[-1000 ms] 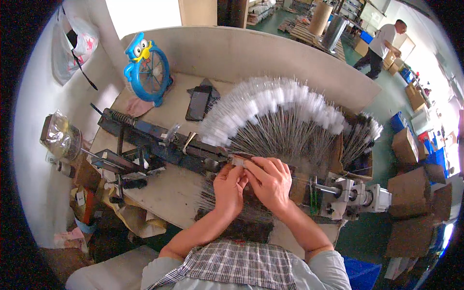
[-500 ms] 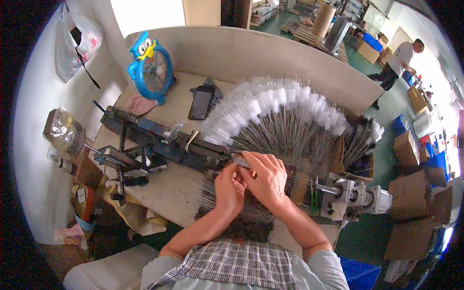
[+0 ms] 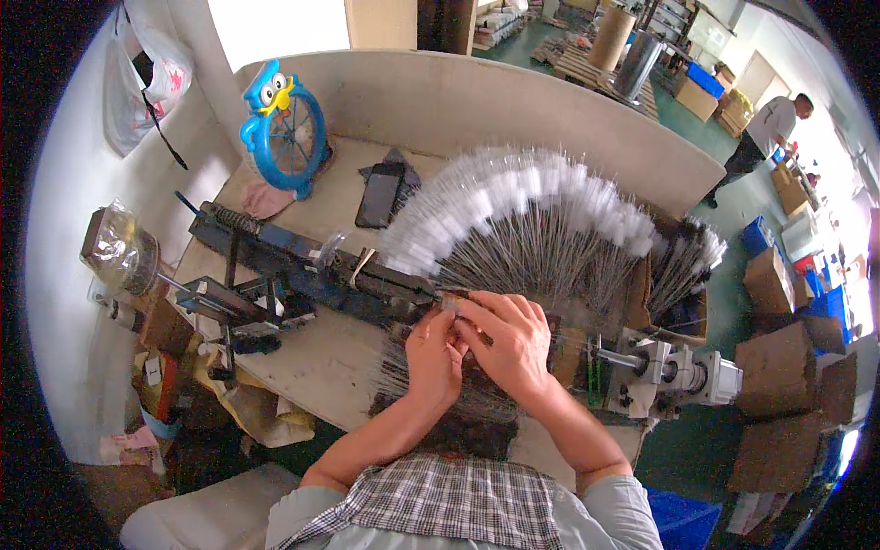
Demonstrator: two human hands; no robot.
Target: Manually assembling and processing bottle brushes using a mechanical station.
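Note:
My left hand (image 3: 434,356) and my right hand (image 3: 510,341) meet at the near end of a long black metal bar fixture (image 3: 316,266). Both have curled fingers, the tips pinched together around something small. A pale, greyish bit (image 3: 449,302) shows at the fingertips, but its kind cannot be made out. Beyond the hands, a wide fan of wire brushes (image 3: 541,225) with white bristle heads lies on the table. More thin wires (image 3: 394,380) lie beneath and beside my left hand, partly hidden by it.
On the right edge sits a metal shaft-and-bearing unit (image 3: 674,367), beside a cardboard box of brushes (image 3: 683,284). A blue bird-shaped fan (image 3: 289,137) and a phone (image 3: 379,197) are toward the back. A curved partition (image 3: 513,96) borders the table; another person (image 3: 765,133) stands beyond it.
My right hand has shifted slightly down and right, its fingers still bent by the fixture's end. My left hand stays nearly in place. The person in the background has moved a little.

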